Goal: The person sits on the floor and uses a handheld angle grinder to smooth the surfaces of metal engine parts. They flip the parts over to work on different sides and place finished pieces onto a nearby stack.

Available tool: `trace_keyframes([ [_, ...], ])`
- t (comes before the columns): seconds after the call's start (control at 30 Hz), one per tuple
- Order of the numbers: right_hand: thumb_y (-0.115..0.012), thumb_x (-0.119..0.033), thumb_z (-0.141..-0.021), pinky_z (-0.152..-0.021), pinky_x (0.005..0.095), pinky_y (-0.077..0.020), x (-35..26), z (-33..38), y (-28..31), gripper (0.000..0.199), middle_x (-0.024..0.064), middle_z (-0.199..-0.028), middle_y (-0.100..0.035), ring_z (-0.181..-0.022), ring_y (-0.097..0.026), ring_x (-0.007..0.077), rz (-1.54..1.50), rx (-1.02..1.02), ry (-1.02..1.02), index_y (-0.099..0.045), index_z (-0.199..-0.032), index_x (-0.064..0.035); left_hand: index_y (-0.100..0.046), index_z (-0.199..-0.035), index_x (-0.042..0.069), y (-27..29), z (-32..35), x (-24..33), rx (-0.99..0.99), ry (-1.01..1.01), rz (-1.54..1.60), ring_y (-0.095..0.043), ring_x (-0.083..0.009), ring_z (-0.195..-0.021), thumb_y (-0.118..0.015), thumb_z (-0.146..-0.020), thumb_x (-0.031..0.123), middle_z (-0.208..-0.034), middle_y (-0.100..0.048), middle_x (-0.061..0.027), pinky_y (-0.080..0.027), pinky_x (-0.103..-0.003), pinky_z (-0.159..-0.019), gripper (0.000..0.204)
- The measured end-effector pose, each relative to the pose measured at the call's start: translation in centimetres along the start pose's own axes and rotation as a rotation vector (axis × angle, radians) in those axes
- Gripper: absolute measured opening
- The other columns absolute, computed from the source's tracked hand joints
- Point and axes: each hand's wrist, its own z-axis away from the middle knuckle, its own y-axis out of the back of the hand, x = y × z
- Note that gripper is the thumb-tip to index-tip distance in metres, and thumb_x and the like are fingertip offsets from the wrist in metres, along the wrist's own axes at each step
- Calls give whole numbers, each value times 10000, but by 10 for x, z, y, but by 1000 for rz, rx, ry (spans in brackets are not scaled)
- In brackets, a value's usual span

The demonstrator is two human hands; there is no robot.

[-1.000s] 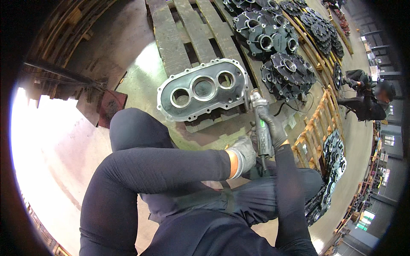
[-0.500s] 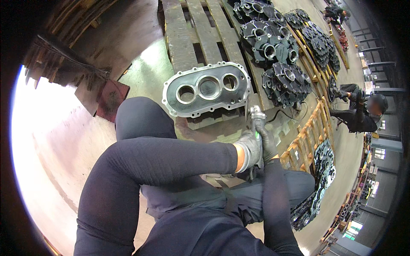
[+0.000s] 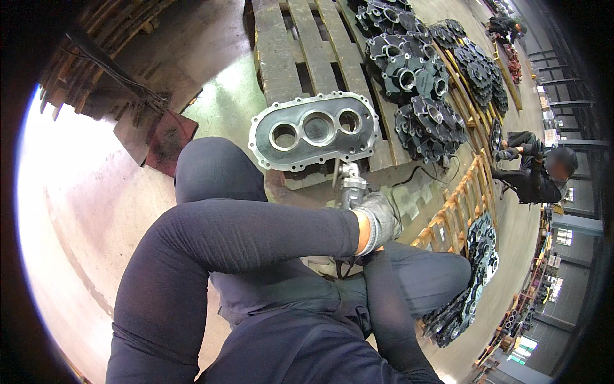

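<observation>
Fingers of your left hand (image 3: 382,221), in a grey work glove, are wrapped tight around the body of a metal power tool (image 3: 350,185); no gap shows between glove and tool. Your right hand cannot be seen clearly: the right forearm rises from the lower edge and ends behind the left glove, so you cannot tell whether its fingers are open or closed.

The tool points up and away from you. Its tip stands at the near edge of a grey cast housing cover (image 3: 314,130), oblong, with three round bores in a row and small bolt holes around its flange. Whether the tip touches the flange cannot be told.

The cover rests on the near end of a wooden pallet (image 3: 300,57), tilted slightly, its right end overhanging the slats.

Edges and room:
- Your left knee (image 3: 214,169) lies just beside the left end of the cover.
- Dark cast housings (image 3: 409,70) are stacked to the right, near the cover.
- A wooden rack (image 3: 448,221) stands just beside your left hand, on the right.
- Bare concrete floor (image 3: 83,211) opens to the left.
- Another person (image 3: 537,173) crouches well apart, at the right.
</observation>
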Motion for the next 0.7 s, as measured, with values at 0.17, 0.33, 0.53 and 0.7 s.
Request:
trace_keyframes([
  [0.17,-791,-209,-987,-820,367,-598,7,5,1,356,115,-1079,-751,-919,-725,205,29,43,22,-687,-1266,-15,-779,-1051,-2,-12,1,5,93,26,33,-761,-360,-862,-759,-917,288,-985,-756,-182,-571,-471,-769,319],
  [0.33,-801,-198,-979,-819,364,-595,4,-2,1,359,114,-1076,-750,-915,-722,201,80,56,35,-688,-1267,-16,-725,-1207,21,-25,-3,11,60,228,111,-747,-347,-870,-750,-916,255,-984,-748,-189,-572,-472,-758,374],
  [0.53,-812,-185,-969,-819,361,-591,3,-5,8,364,112,-1072,-748,-911,-718,196,121,103,54,-689,-1267,-17,-614,-1207,5,-44,-25,18,14,280,-92,-695,-353,-866,-686,-999,202,-992,-697,-211,-566,-444,-804,295],
  [0.7,-822,-173,-961,-818,358,-588,-4,-9,9,368,110,-1069,-747,-907,-714,192,155,116,79,-690,-1267,-17,-673,-1160,86,-45,-35,18,-128,191,-31,-715,-310,-863,-685,-999,201,-1002,-731,-126,-570,-453,-771,198],
])
